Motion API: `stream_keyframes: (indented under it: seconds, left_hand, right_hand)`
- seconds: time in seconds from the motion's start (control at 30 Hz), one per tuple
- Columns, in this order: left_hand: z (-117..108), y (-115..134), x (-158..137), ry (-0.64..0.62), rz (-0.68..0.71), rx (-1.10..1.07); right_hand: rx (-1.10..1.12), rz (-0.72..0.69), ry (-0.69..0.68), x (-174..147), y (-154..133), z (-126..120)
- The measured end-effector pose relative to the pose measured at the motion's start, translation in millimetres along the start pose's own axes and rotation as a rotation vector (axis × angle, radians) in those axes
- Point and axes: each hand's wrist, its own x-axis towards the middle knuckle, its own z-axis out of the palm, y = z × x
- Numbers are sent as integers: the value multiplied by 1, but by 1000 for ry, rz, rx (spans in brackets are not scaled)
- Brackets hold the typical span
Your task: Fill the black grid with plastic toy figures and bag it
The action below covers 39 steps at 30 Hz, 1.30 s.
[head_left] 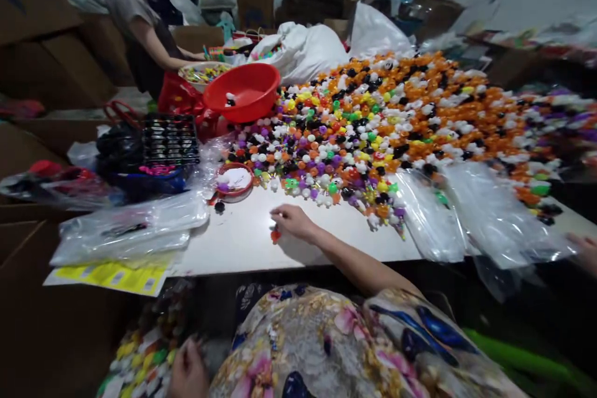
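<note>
My right hand [295, 222] is over the white tabletop [209, 255], its fingers drawn together in a pinch. What they hold, if anything, is too small to make out. Just below the fingertips is a small orange-red toy [275, 236]. At the bottom edge, below table height, my left hand [189, 368] has its fingers closed, with their contents hidden. Beside it are many small yellow, white and green pieces [140, 354]. A large heap of small colourful plastic toys [354, 130] covers the table beyond my right hand.
A red basin [242, 96] and a small red basket [234, 179] stand left of the heap. Clear plastic bags lie at left [130, 227] and right [494, 211]. A co-worker [144, 31] stands back left; another person's hand [585, 252] shows at right. Cardboard boxes [60, 68] line the left.
</note>
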Motion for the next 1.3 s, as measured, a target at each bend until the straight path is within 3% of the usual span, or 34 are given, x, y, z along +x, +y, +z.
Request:
stream_keyframes:
  seconds: [0.07,0.1,0.27,0.43,0.53,0.67,0.8,0.97,1.1,1.23,1.3]
  left_hand:
    - [8,23,8,37,27,-167]
    - [9,36,13,-7,92,-238]
    - [21,105,41,-140,468,-319]
    - [54,154,55,-262,729,-302]
    - [74,178,58,-304,789,-226]
    - [97,206,65,-340,809,-147]
    - [115,236,83,-440,663,-208]
    - [130,272,120,-391,134,-660]
    - [144,289,150,-448,1,-810]
    - [160,297,171,-496,-55,-882]
    - [165,301,176,-491,-74,-908]
  right_hand:
    - [-78,-19,-28,-52,25,-16]
    - [-106,-18,-18,-74,38,-28]
    - [-297,87,270,-138,94,-95]
    - [-672,145,531,-147,113,-139]
    - [-856,170,521,-134,110,-148]
    - [-990,202,407,-112,103,-149]
    - [-1018,243,350,-91,106,-147]
    - [-890,236,458,-83,104,-150]
    - [-482,305,549,-92,89,-136]
    - [67,363,393,-102,72,-98]
    - [228,364,324,-107,68,-79]
